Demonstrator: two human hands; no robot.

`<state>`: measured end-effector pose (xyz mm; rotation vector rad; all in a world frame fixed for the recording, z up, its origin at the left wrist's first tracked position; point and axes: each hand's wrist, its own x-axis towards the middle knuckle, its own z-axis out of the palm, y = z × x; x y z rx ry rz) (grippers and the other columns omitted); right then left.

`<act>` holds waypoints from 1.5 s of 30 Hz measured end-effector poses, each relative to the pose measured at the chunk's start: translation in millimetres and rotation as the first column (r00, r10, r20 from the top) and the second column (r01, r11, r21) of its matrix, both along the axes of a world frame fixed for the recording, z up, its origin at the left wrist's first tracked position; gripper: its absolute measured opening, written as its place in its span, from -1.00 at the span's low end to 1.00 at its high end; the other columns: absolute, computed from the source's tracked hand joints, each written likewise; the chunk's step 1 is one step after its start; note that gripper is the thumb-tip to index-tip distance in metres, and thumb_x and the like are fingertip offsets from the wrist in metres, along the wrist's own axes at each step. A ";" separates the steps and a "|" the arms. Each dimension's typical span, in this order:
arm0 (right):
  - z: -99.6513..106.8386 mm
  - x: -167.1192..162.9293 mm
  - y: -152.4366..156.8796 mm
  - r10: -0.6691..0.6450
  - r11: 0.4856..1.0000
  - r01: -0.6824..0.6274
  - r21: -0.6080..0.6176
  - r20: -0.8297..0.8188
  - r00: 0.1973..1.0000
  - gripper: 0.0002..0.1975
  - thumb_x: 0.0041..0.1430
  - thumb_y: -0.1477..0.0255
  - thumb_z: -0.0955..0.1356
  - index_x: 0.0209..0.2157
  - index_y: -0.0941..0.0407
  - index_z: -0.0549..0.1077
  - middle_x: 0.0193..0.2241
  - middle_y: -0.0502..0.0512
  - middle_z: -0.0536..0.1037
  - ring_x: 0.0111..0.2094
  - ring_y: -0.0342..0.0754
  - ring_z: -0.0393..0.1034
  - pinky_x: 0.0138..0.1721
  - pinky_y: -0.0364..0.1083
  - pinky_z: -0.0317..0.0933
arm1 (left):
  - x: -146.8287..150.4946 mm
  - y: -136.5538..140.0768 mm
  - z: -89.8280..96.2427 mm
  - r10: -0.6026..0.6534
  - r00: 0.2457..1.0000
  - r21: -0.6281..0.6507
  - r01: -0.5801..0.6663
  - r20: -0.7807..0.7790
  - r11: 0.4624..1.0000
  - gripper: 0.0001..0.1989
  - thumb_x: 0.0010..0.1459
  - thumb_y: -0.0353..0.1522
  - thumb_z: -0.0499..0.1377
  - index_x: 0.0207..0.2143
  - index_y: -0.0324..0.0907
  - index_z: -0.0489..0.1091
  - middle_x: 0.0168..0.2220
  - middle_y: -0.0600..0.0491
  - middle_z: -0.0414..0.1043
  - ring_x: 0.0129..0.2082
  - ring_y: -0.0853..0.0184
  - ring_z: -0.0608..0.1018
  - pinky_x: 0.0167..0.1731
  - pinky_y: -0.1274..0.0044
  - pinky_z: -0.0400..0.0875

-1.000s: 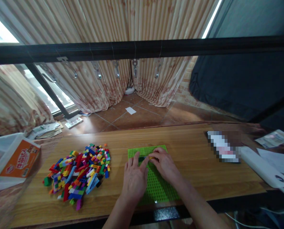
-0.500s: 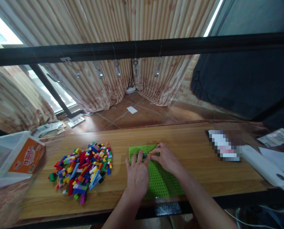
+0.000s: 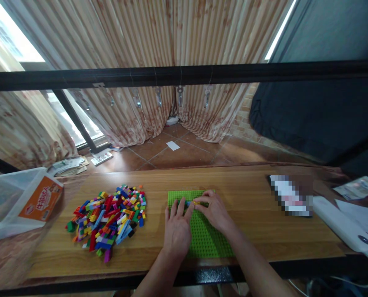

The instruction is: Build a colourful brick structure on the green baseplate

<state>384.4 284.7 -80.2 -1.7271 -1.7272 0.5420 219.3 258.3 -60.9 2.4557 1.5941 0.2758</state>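
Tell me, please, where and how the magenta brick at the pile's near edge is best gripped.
Probably pinch the magenta brick by its two sides at the near end, coming from above and the person's side: that end juts out of the brick pile, while the far end is crowded. The left hand, over the green baseplate, is the nearer.

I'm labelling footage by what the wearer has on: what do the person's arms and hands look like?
The left hand and right hand are bare, with no gloves. No sleeves show on the left forearm or right forearm. No watch, bracelet or markings are visible.
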 end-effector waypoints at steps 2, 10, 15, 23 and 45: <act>1.1 0.8 -0.1 0.007 1.000 -0.007 -0.012 -0.001 1.000 -0.85 0.07 0.41 0.44 -0.28 -0.01 0.63 -0.28 0.09 0.44 -0.20 -0.01 0.36 -0.09 0.01 0.25 | -1.6 -0.1 -0.9 -0.004 1.000 -0.015 0.004 0.025 1.000 -0.34 0.12 -0.61 -0.03 0.24 0.03 0.22 0.27 -0.07 0.21 0.26 0.02 0.23 0.17 0.06 0.16; 6.0 9.7 -1.4 0.015 0.998 -0.020 -0.060 -0.093 0.996 -0.70 0.02 0.40 0.44 -0.14 0.06 0.58 -0.22 0.09 0.50 -0.20 -0.03 0.39 -0.10 -0.01 0.26 | -12.6 8.2 -2.9 0.006 0.964 0.041 -0.018 0.265 0.999 -0.41 0.20 -0.58 -0.08 0.28 -0.13 0.14 0.18 -0.08 0.33 0.18 0.16 0.33 0.16 0.21 0.23; 3.2 13.5 0.0 0.011 1.000 -0.010 0.004 -0.177 0.984 -0.80 0.12 0.34 0.35 -0.24 0.07 0.58 -0.28 0.08 0.55 -0.23 -0.03 0.42 -0.12 -0.01 0.27 | -19.9 24.4 -5.4 0.087 0.919 0.073 -0.124 0.386 0.990 -0.55 0.24 -0.51 -0.03 0.18 -0.25 0.25 0.03 -0.12 0.45 0.03 0.20 0.44 0.06 0.29 0.34; 1.6 -7.8 1.0 -0.055 0.989 0.067 0.130 -0.097 0.994 -0.79 0.19 0.30 0.31 -0.32 0.05 0.58 -0.27 0.13 0.53 -0.20 0.02 0.40 -0.10 0.04 0.26 | -22.0 34.2 -5.1 0.016 0.937 0.103 -0.055 0.348 0.993 -0.78 0.22 -0.47 0.09 -0.19 -0.18 0.53 -0.16 -0.03 0.50 -0.13 0.26 0.45 0.01 0.36 0.34; -8.0 -39.9 1.5 -0.045 0.993 0.043 0.113 0.011 0.999 -0.87 0.14 0.29 0.40 -0.40 -0.05 0.63 -0.28 0.09 0.46 -0.16 0.05 0.30 -0.05 0.06 0.17 | -17.1 24.2 -6.1 0.140 0.981 0.118 -0.156 0.136 0.981 -0.72 0.31 -0.34 0.01 -0.11 0.00 0.50 -0.05 0.01 0.47 -0.02 0.14 0.37 0.07 0.12 0.11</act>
